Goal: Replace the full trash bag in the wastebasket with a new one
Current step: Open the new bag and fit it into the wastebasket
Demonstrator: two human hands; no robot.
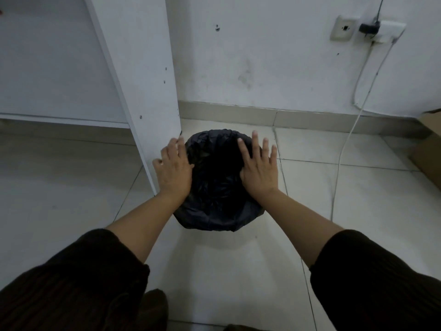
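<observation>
A round wastebasket stands on the tiled floor, wholly covered by a black trash bag (pixel 216 187) that lines its mouth and drapes over its rim and sides. My left hand (pixel 173 167) lies flat on the bag's left rim, fingers spread. On the right rim rests my right hand (pixel 259 167), also flat with fingers apart. Neither hand grips anything. The inside of the bag is too dark to see into.
A white furniture panel (pixel 143 80) rises just left of the basket, almost touching my left hand. A white wall with a socket and charger (pixel 381 29) stands behind. A white cable (pixel 343 144) hangs to the floor at right. A cardboard box (pixel 429 144) sits at far right.
</observation>
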